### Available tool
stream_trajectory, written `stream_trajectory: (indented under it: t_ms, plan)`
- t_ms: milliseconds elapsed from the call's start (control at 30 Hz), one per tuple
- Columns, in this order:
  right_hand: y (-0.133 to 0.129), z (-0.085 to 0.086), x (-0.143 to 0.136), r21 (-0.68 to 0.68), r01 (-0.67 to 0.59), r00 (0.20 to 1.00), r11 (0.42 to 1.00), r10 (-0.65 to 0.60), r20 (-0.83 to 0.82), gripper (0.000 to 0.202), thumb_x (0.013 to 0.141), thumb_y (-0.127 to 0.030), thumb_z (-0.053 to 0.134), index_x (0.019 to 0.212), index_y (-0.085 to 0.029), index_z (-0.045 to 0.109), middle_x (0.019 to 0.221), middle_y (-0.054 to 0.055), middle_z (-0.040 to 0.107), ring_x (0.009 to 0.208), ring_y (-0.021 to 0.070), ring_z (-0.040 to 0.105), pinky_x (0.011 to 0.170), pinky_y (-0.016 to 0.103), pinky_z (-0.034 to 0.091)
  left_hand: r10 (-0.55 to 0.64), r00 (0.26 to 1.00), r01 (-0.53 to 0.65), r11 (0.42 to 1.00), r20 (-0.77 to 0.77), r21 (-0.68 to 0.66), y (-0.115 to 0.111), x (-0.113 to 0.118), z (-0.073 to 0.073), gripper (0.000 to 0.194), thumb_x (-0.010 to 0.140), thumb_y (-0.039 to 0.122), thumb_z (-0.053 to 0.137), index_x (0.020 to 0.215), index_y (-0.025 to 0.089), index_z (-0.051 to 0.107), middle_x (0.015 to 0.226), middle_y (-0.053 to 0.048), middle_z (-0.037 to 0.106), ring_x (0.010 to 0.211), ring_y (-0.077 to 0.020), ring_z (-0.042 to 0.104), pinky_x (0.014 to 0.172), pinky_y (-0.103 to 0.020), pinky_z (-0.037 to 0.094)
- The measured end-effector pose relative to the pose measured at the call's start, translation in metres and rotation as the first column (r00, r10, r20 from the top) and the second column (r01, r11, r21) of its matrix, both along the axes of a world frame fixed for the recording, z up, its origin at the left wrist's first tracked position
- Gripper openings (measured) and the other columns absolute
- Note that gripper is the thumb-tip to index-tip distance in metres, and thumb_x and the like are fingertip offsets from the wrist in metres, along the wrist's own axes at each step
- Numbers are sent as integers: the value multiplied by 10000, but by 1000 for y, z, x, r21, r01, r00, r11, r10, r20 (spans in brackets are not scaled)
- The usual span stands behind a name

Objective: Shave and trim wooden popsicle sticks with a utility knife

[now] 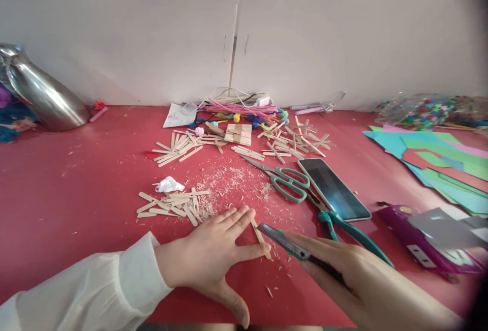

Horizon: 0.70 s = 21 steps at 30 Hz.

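Note:
My left hand [217, 249] lies on the red table with its fingers spread, its fingertips pressing a small wooden stick [259, 234] against the surface. In my right hand [343, 270] is a utility knife [284, 242], its tip over the stick's right edge. Pale wood shavings [229, 183] are scattered beyond my hands. To the left of them lies a loose pile of wooden sticks [171, 204], with a crumpled white tissue [170, 184] just behind it.
Scissors [290, 183], pliers [343, 224] and a phone [335, 188] lie close beyond my right hand. A purple device [430, 244] and coloured paper [438, 163] are at the right. More sticks [297, 140] lie farther back; a metal jug [49, 92] stands back left.

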State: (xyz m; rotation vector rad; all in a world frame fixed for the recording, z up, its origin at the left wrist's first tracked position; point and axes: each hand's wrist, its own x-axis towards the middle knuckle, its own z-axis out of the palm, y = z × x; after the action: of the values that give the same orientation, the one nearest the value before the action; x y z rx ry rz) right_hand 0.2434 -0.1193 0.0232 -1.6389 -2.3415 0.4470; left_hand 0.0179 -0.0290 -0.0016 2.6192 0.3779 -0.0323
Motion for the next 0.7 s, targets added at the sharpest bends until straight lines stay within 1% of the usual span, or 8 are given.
stream_trajectory:
  t_ms: [167, 300, 433, 600, 700]
  plan:
    - [0, 5, 1, -23, -2, 998, 1000, 0, -63, 427, 838, -156, 377, 1231, -278, 488, 1059, -5, 663, 878, 151, 646, 688, 253, 549, 4, 1000, -4, 1000, -2, 5, 0, 0, 0, 934, 590, 745, 518, 1366, 288, 274, 1459, -111, -50, 1308, -379, 17, 1036, -530, 115]
    - [0, 5, 0, -44, 3, 998, 999, -5, -63, 423, 830, -146, 381, 1214, -274, 503, 1075, -10, 656, 886, 148, 643, 707, 255, 545, 3, 1000, -3, 1000, -1, 8, 0, 1, -1, 936, 585, 746, 522, 1363, 281, 286, 1463, -110, -35, 1308, -385, 33, 1032, -534, 125]
    - [1, 4, 0, -82, -6, 999, 997, 2, -54, 409, 850, -169, 357, 1222, -272, 491, 1093, -3, 647, 908, 153, 636, 717, 267, 543, 2, 1000, -2, 1000, -6, 15, 0, 1, 0, 934, 592, 752, 508, 1367, 285, 274, 1463, -115, -23, 1310, -379, 39, 1028, -537, 134]
    - [3, 8, -2, -65, -20, 1000, 998, 19, -19, 391, 851, -173, 348, 1194, -262, 513, 1039, 9, 672, 833, 163, 658, 667, 279, 553, 2, 1000, -2, 1000, -6, 21, 0, 1, 0, 942, 583, 752, 517, 1367, 294, 267, 1463, -109, -32, 1308, -383, 30, 1027, -538, 138]
    - [5, 11, -5, -60, -25, 1000, 998, 26, 11, 405, 835, -151, 348, 1171, -280, 533, 952, -4, 700, 712, 165, 675, 574, 270, 557, 5, 1000, -5, 1000, -7, 20, 0, 0, 0, 936, 587, 744, 524, 1367, 294, 268, 1462, -118, -21, 1310, -379, 34, 1028, -537, 132]
